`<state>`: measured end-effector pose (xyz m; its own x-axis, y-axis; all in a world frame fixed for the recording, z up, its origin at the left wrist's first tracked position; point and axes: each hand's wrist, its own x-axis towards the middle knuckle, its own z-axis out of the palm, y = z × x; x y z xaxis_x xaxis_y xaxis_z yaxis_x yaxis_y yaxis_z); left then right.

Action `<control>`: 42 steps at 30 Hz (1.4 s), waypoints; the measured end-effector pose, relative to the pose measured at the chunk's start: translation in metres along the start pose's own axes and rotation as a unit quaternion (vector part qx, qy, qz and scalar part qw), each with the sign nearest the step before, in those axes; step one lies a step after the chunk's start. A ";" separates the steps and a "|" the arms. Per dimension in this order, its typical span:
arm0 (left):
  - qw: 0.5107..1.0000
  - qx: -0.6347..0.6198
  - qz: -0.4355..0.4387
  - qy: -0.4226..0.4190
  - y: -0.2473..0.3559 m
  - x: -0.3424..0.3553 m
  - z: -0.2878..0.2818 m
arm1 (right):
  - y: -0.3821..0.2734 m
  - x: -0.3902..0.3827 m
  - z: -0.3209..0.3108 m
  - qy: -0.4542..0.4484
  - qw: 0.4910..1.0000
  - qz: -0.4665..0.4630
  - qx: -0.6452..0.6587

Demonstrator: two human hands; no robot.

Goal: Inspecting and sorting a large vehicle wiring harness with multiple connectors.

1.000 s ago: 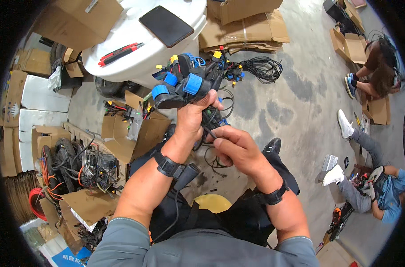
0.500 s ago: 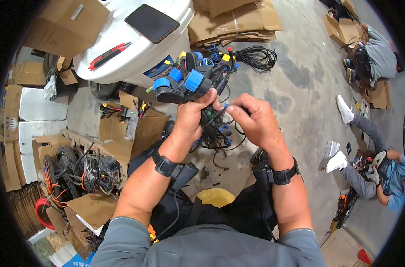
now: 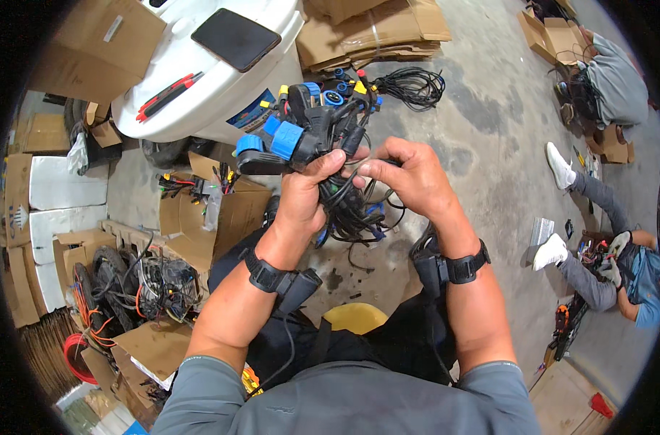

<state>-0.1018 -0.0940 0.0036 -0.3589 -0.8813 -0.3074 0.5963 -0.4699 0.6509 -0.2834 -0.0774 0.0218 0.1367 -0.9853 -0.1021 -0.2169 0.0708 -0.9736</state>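
A bundle of black cables (image 3: pixel 348 206) hangs in front of me, with black connectors and blue collars (image 3: pixel 287 140) crowded at its upper end. My left hand (image 3: pixel 310 181) is closed around the bundle just below those connectors. At its right side my right hand (image 3: pixel 410 175) pinches a thin black cable between thumb and forefinger. Smaller plugs with yellow, red and blue ends stick out beyond my left hand. Loops of cable hang below both hands, and some of the plugs among them are partly hidden.
Ahead, a white tub (image 3: pixel 199 109) carries a phone (image 3: pixel 236 39) and red-black pliers (image 3: pixel 169 96). Coiled black cable (image 3: pixel 415 88) lies on the floor beside flattened cardboard (image 3: pixel 373 32). An open box of wiring (image 3: pixel 214 206) stands left. Two people work at right. A yellow seat (image 3: pixel 354 319) shows beneath me.
The bundle has turned and shifted slightly left in my left hand. The blue tip at my right fingertips no longer shows; that hand has moved slightly and now pinches a cable.
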 end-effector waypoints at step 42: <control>0.979 0.005 -0.116 -0.169 0.001 -0.017 -0.011 | 0.069 0.016 -0.050 0.225 0.930 -0.137 -0.256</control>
<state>-0.0867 -0.0804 0.0018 -0.7021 -0.6829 -0.2017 0.4640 -0.6536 0.5980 -0.3447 -0.0964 -0.0362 -0.1389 -0.9288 0.3436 -0.6812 -0.1623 -0.7139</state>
